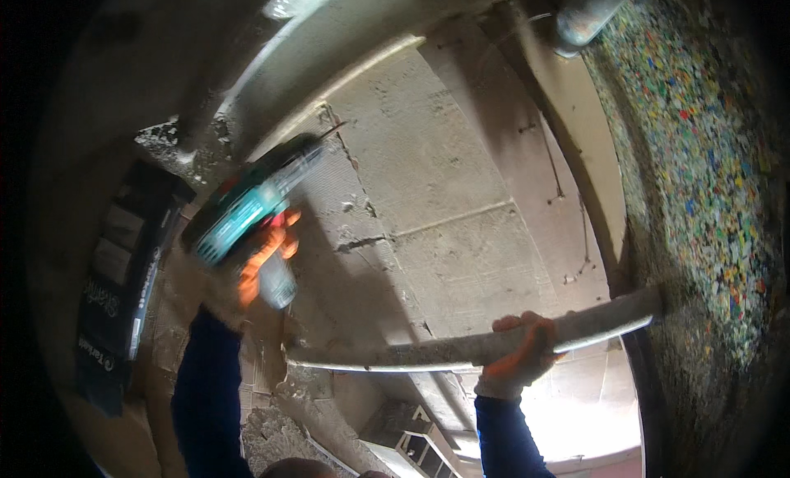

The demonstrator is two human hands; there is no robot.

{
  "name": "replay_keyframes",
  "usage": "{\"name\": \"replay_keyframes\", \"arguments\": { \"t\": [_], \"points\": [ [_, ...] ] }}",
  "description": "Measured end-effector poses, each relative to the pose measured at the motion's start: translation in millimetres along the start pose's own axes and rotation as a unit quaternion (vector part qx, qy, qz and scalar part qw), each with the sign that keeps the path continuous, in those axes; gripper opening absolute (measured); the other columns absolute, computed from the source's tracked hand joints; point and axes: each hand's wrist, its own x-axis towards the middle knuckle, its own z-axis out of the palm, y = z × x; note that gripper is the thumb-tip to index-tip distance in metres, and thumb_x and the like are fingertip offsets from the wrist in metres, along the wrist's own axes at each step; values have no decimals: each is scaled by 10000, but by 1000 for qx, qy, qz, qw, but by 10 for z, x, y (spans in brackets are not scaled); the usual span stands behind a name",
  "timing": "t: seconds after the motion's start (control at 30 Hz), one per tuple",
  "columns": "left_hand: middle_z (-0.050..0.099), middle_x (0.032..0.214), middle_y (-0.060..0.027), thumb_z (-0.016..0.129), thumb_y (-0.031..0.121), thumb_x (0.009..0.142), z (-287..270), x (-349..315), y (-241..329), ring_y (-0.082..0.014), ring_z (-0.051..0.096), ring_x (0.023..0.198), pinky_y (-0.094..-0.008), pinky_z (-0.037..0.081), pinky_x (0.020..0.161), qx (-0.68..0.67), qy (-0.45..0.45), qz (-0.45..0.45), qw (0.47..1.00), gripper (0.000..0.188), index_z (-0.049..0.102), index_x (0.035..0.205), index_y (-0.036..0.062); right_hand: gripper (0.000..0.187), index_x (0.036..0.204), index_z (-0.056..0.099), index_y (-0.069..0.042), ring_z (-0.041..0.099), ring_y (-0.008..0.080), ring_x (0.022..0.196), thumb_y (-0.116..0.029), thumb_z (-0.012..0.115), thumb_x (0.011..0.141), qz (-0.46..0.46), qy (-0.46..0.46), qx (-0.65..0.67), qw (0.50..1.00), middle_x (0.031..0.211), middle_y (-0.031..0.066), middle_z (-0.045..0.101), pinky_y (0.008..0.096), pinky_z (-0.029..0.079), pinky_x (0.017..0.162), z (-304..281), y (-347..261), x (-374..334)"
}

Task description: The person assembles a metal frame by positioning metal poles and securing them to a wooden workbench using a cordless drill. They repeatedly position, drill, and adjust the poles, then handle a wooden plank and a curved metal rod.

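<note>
My left hand [262, 257], in an orange-palmed work glove, is closed round the handle of a teal and black power drill [247, 213]. The drill tilts up and to the right, and its thin bit [331, 133] ends over the grey slab surface, apart from it or touching, I cannot tell which. Motion blurs the drill a little. My right hand [523, 353], gloved alike, is wrapped round a long, pale, narrow strip [420, 356]. That strip runs across the lower middle, from beside the left forearm to the speckled panel on the right.
Grey rectangular slabs [444, 173] with rough joints fill the middle. A multicoloured speckled panel [699, 173] borders the right side, with a grey pipe end [586, 21] above. At the left stands a dark box [123, 289]. A white shelf-like unit [415, 447] shows low down.
</note>
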Motion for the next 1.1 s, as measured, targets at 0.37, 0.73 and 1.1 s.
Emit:
{"name": "replay_keyframes", "arguments": {
  "t": [0.37,0.73,1.1],
  "points": [
    [272,1525,-237,504,249,1014,-1704,-1597,4,-514,201,1421,-672,331,1113,-415,-219,-528,707,601,200,1516,120,276,1066,472,-137,583,195,615,-170,687,895,-6,11,83,996,795,74,568,388,551,535,-44,92,64],
    [634,1097,-149,593,75,930,-302,-2877,16,-167,640,813,-234,539,601,281,165,-218,920,422,475,1324,-16,511,1141,409,-150,609,188,610,-256,794,823,-70,-7,179,981,821,71,576,334,573,482,-42,231,127],
    [620,1118,-147,620,30,899,-297,-3087,27,-179,643,794,-215,536,541,218,187,-410,866,347,513,1226,-16,587,1218,350,-152,596,166,700,-240,778,827,-97,-90,219,967,918,41,562,349,569,555,-86,275,170]
  ]
}}
